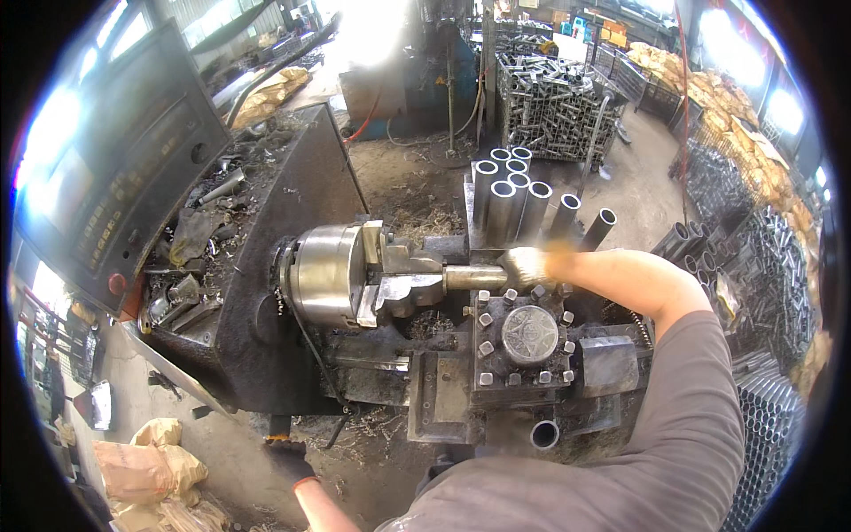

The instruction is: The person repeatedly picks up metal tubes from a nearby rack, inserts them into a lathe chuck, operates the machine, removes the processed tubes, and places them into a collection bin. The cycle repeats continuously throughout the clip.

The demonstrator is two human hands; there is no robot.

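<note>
My right hand (526, 268), in a whitish glove, is closed round the right end of a metal tube (474, 277). The tube lies level, its left end in the jaws of a lathe chuck (330, 275). Motion smears the wrist. Below that hand is the square tool post (523, 335) with several bolts and a round cap. Low on the left, my left hand (291, 463) wears a dark glove with a red cuff. It is closed at the lower end of a dark bar (278, 425) under the headstock; what its fingers hold is hidden.
Several upright tubes (505, 206) stand behind the tool post. One more tube (545, 434) stands at the near side. Chips and scraps cover the headstock top (199, 239). A wire basket (558, 111) of metal pieces is behind, stacked tubes (762, 408) at right, sacks (146, 470) at left.
</note>
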